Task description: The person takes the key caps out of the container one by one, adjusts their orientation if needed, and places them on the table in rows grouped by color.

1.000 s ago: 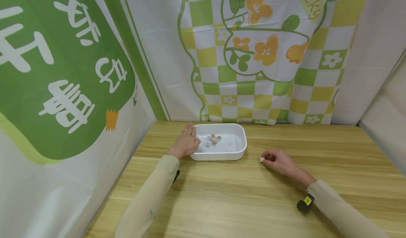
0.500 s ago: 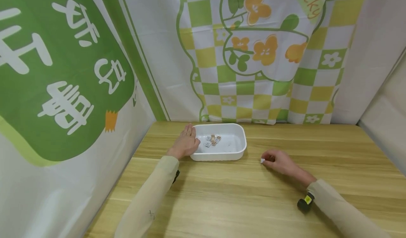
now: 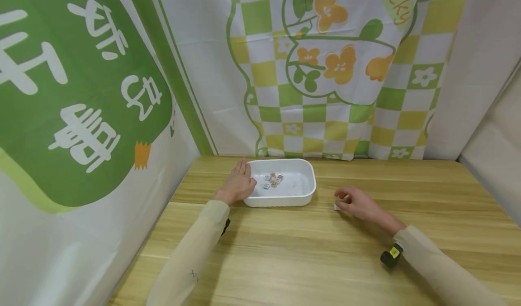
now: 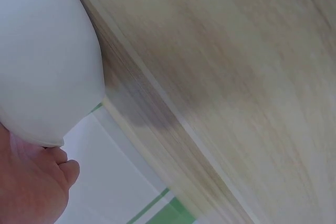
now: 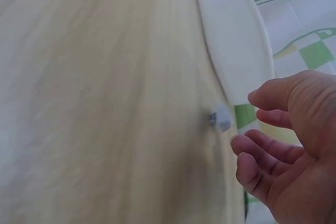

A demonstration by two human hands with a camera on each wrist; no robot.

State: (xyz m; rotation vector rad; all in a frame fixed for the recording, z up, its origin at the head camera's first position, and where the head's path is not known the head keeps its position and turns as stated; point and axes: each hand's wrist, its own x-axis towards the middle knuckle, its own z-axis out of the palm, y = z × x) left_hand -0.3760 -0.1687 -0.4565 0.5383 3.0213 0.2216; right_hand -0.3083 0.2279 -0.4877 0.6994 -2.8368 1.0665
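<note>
1. Green-and-white cloth [image 3: 85, 116], printed with large white characters, hangs well to the left of the white tray [image 3: 281, 201], which stands on a wood-grain table [image 3: 285, 251].
2. Reaching from the near side to the tray's left end is a pale left sleeve [image 3: 187, 256], with a small black device [image 3: 225, 227] at the cuff.
3. At that same end of the tray, the left hand [image 3: 237, 184] grips the rim, its thumb over the inner side and its fingers lying along the outside.
4. Inside the tray, mostly in its left half, a loose cluster of small square pieces [image 3: 274, 184] lies on the bottom, some whitish and some orange-brown.
5. Behind the tray hangs a checked cloth [image 3: 315, 113] in green, yellow and white, with orange flowers and the word "Lucky".
6. Just to the right of the tray is a single white piece [image 3: 336, 207]; it is blurred up close, so whether it lies flat or tips is hard to tell.
7. Right of the tray and just beside that piece, the right hand [image 3: 360, 204] has its thumb and loosely bent fingers parted.
8. Farther right of the tray, and nearer, come the right sleeve [image 3: 439, 263] and a black-and-yellow wrist device [image 3: 390, 256].
</note>
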